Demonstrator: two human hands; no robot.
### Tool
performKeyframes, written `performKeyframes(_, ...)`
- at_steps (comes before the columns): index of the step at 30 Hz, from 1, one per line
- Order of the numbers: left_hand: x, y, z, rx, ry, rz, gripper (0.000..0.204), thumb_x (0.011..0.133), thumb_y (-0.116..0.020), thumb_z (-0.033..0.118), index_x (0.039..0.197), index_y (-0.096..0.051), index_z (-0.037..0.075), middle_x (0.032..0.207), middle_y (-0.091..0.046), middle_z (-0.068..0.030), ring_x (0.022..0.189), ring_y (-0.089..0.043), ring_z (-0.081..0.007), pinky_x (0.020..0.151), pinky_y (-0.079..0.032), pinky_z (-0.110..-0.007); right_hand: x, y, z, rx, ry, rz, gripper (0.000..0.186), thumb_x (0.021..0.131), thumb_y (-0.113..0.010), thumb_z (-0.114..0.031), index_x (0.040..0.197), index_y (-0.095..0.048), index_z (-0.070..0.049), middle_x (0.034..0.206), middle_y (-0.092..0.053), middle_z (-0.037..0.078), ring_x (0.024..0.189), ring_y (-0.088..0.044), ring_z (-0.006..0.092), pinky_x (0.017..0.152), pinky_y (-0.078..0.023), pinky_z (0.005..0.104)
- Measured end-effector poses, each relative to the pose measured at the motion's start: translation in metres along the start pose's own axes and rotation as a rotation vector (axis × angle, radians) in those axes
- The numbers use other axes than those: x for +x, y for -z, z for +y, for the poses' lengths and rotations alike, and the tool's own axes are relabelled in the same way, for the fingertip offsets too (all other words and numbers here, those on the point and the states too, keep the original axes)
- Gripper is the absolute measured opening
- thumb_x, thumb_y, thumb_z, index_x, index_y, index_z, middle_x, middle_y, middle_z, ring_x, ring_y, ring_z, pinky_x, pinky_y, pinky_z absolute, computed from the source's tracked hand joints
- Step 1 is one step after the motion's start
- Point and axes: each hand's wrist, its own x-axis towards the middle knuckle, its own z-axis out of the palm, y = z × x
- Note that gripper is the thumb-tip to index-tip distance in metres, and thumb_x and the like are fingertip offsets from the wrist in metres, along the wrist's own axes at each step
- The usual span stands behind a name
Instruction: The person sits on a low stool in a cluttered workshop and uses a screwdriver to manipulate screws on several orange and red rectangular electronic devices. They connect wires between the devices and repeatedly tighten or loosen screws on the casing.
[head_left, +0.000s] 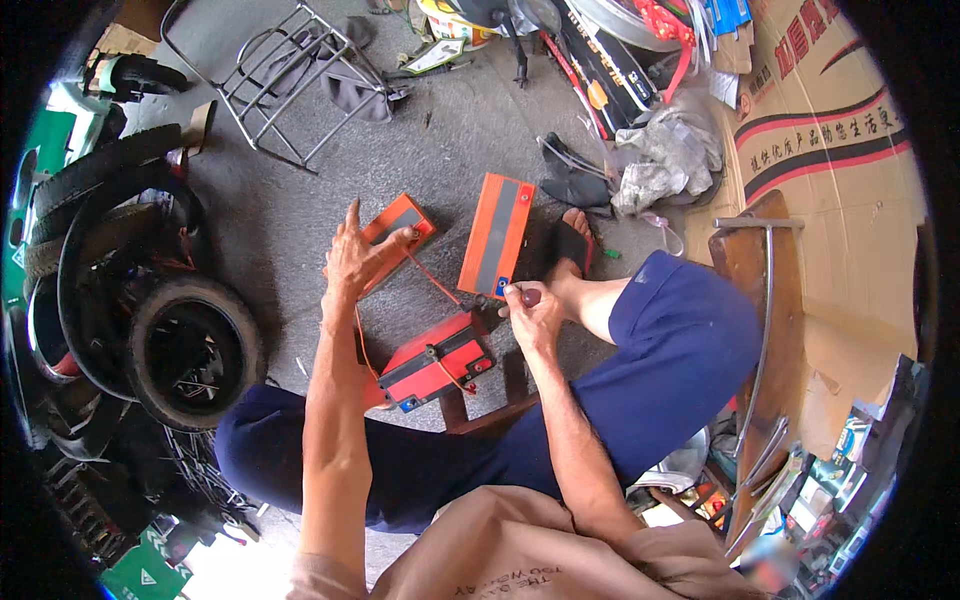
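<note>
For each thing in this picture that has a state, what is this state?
Left hand, open, over the left orange battery.
Right hand, closed around a dark handle.
Left orange battery, partly covered.
Right orange battery, top uncovered.
Red battery, orange wire across it.
Pale bundle, crumpled.
Front tyre, off any vehicle.

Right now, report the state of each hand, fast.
Left hand: open, spread over the left orange battery; firm contact cannot be told.
Right hand: closed, holding a dark-handled tool.
</note>
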Motion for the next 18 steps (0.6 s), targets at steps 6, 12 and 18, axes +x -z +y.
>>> performKeyframes(6,-0.008,-0.009,0.04,0.058,-0.3,0.239,0.067,0.078,-0.076,0.036,0.127,-0.052,-0.002,0.118,-0.057,-0.0238,0.111,-0.054,-0.0392,0.095,-0.045,-0.045,0.003,-0.001,0.004,0.009,-0.019,0.005,0.017,0.085,-0.069,-0.014,0.082,-0.066,0.003,0.063,-0.066,0.009,0.052,-0.065,0.0153,0.049,-0.05,0.029)
performKeyframes(12,-0.042,-0.059,0.135,0.093,-0.244,-0.192,0.086,0.071,-0.08,0.039,0.132,-0.04,-0.005,0.11,-0.059,-0.0217,0.105,-0.059,-0.0384,0.085,-0.051,-0.048,-0.001,0.005,-0.001,-0.005,-0.055,-0.059,0.017,0.086,-0.067,-0.008,0.086,-0.063,0.008,0.069,-0.068,0.012,0.055,-0.066,0.0157,0.05,-0.051,0.0274)
performKeyframes(18,-0.045,-0.088,0.139,0.14,-0.172,-0.296,0.128,0.057,-0.087,0.028,0.148,-0.003,-0.005,0.125,-0.048,-0.026,0.108,-0.057,-0.0426,0.085,-0.053,-0.045,-0.003,0.01,0.005,-0.077,0.001,-0.162,0.012,0.085,-0.067,-0.01,0.086,-0.066,0.002,0.072,-0.07,0.011,0.057,-0.068,0.0172,0.054,-0.05,0.0305)
